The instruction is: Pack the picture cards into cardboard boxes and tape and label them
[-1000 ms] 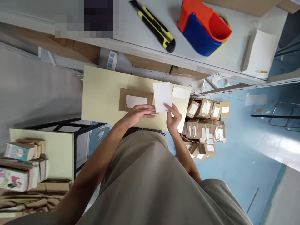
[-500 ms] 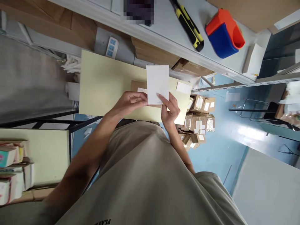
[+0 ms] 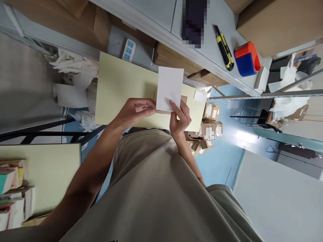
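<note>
A blank white paper sheet (image 3: 169, 85), with a small line of dark print near its lower edge, is held upright over the pale yellow tabletop (image 3: 121, 80). My right hand (image 3: 181, 117) grips its lower right part, fingers lying across the front. My left hand (image 3: 138, 111) pinches at the lower left corner, fingertips closed together on the edge. Behind the sheet a small brown cardboard piece (image 3: 184, 99) lies on the table, mostly hidden. A smaller white slip (image 3: 200, 96) lies by the table's right end.
On the grey shelf (image 3: 161, 15) ahead are a yellow-black box cutter (image 3: 224, 50) and a red-and-blue tape dispenser (image 3: 247, 58). A power strip (image 3: 129, 49) sits beyond the table. Taped cartons (image 3: 209, 130) stack on the floor at right; crumpled paper (image 3: 75, 70) piles at left.
The camera view has shifted, so the shelf items appear smaller and lower. Both hands keep hold of the sheet, which now covers more of the cardboard and hides the white label on it.
</note>
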`<act>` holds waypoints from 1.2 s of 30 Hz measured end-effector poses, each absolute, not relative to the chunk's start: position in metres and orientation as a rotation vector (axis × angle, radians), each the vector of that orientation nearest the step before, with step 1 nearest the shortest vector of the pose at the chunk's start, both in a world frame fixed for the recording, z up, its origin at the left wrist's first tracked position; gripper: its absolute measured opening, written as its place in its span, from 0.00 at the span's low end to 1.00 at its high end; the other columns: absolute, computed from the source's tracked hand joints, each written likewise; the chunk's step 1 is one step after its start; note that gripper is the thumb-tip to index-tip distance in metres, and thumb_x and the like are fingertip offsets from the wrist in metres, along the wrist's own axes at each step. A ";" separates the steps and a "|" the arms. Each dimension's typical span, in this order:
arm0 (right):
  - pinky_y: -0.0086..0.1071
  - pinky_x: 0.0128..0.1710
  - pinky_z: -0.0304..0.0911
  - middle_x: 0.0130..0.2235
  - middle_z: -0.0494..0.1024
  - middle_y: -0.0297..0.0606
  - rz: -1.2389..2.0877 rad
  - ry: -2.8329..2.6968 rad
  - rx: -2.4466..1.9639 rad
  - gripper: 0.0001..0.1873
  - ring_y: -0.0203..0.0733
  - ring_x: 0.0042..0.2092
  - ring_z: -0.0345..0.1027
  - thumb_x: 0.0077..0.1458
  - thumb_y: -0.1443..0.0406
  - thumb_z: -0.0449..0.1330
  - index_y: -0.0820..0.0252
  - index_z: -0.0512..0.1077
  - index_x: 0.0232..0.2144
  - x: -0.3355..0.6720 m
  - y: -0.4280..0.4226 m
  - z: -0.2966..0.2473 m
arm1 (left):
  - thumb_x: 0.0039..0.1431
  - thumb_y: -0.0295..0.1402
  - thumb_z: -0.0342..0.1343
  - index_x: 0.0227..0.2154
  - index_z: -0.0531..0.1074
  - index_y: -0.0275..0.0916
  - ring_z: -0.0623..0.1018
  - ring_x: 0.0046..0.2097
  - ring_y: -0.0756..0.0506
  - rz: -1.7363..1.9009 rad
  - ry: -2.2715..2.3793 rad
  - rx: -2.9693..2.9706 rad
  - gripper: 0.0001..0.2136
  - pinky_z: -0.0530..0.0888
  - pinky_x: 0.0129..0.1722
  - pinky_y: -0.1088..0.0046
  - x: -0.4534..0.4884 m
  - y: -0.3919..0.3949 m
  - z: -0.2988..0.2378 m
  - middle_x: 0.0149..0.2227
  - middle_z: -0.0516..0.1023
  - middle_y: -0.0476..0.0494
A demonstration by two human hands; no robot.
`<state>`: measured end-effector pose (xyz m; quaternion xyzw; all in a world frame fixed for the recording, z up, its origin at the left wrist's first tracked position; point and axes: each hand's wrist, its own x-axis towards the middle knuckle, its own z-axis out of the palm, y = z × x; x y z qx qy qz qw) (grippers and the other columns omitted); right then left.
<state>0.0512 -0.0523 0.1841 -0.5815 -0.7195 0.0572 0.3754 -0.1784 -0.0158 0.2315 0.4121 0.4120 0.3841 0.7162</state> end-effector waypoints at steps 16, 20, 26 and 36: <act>0.57 0.69 0.77 0.59 0.85 0.38 0.103 -1.941 -1.551 0.26 0.52 0.69 0.78 0.77 0.67 0.52 0.41 0.81 0.65 -0.018 -0.048 0.193 | 0.55 0.44 0.76 0.30 0.84 0.40 0.81 0.43 0.43 0.931 0.859 0.869 0.13 0.76 0.50 0.65 -0.247 -0.013 0.224 0.37 0.85 0.43; 0.57 0.68 0.77 0.58 0.86 0.38 0.084 -1.955 -1.566 0.26 0.52 0.69 0.79 0.78 0.67 0.51 0.42 0.82 0.64 -0.024 -0.046 0.196 | 0.53 0.43 0.77 0.29 0.84 0.40 0.81 0.43 0.44 0.950 0.832 0.847 0.13 0.76 0.50 0.66 -0.251 -0.010 0.226 0.36 0.85 0.45; 0.58 0.70 0.75 0.62 0.84 0.39 0.153 -1.909 -1.590 0.25 0.55 0.70 0.77 0.76 0.67 0.54 0.42 0.82 0.64 -0.030 -0.046 0.194 | 0.55 0.41 0.75 0.28 0.82 0.40 0.79 0.41 0.45 0.973 0.836 0.869 0.11 0.74 0.49 0.67 -0.253 -0.007 0.225 0.36 0.84 0.46; 0.71 0.76 0.64 0.77 0.66 0.46 0.311 -1.947 -1.576 0.23 0.63 0.83 0.54 0.73 0.61 0.63 0.47 0.75 0.68 -0.053 -0.046 0.220 | 0.57 0.39 0.72 0.30 0.80 0.41 0.78 0.40 0.46 0.995 0.857 0.979 0.09 0.77 0.50 0.67 -0.255 -0.002 0.217 0.33 0.80 0.48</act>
